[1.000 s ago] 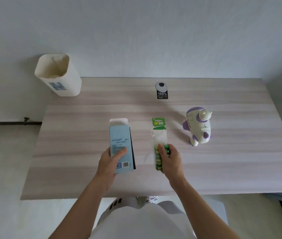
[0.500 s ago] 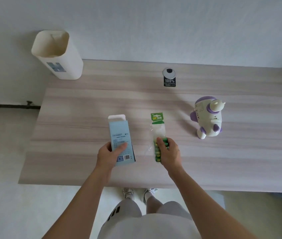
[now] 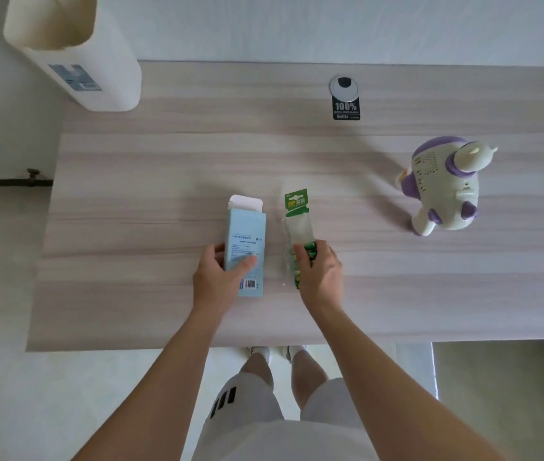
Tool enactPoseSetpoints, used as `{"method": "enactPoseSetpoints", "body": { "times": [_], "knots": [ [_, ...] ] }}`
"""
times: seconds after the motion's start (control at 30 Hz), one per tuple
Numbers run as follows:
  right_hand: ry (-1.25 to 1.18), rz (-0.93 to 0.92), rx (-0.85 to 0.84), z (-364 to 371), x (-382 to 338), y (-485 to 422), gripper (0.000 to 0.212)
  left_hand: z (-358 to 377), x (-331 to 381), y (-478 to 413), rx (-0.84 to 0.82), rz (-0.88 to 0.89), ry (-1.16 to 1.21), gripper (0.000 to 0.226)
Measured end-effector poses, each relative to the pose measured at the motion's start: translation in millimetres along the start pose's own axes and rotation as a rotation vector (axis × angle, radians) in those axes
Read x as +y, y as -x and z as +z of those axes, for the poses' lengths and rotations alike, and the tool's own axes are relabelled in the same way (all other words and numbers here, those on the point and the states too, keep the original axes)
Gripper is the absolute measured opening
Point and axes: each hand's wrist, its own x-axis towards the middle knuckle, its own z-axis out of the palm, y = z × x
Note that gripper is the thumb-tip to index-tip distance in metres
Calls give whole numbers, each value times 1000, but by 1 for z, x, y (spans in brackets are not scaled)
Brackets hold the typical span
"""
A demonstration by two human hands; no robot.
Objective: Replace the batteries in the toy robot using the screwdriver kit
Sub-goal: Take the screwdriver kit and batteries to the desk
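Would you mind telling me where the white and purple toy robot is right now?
In the head view the white and purple toy robot stands untouched at the right of the wooden table, beyond the green battery pack under the right hand.

Pale wood-grain table (image 3: 164,154) against white wall (image 3: 297,24). Cream bin (image 3: 97,71) at far-left corner. Light grey floor (image 3: 7,394), dark pipe (image 3: 4,182) along baseboard.

The table (image 3: 164,168) is showing a pale, matt wood-grain top. The blue box (image 3: 247,241) is looking like smooth matt cardboard, its white flap folded open. The battery pack (image 3: 298,224) is gleaming as clear glossy plastic under a green paper header. The toy robot (image 3: 443,188) is shining as smooth plastic, the bin (image 3: 97,71) as matt cream plastic.
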Motion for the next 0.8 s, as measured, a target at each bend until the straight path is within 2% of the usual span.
{"method": "enactPoseSetpoints", "body": {
  "times": [0.17, 0.3, 0.43, 0.7, 0.8],
  "knots": [
    [134, -55, 82, 6, -7, 10, 34, -1, -3, -3, 25, 102, -142, 38],
    [218, -50, 152, 8, -9, 11, 35, -3, -7, -5, 42, 174, -247, 51],
    [248, -30, 210, 7, -7, 7, 35, -6, -7, -9, 58, 207, -290, 43],
    [211, -1, 258, 5, 3, 0, 40, -19, -3, -10, -41, 93, -69, 30],
    [175, 11, 276, 4, 6, -3, 41, -28, -4, -9, -30, 35, 74, 26]
  ]
}}
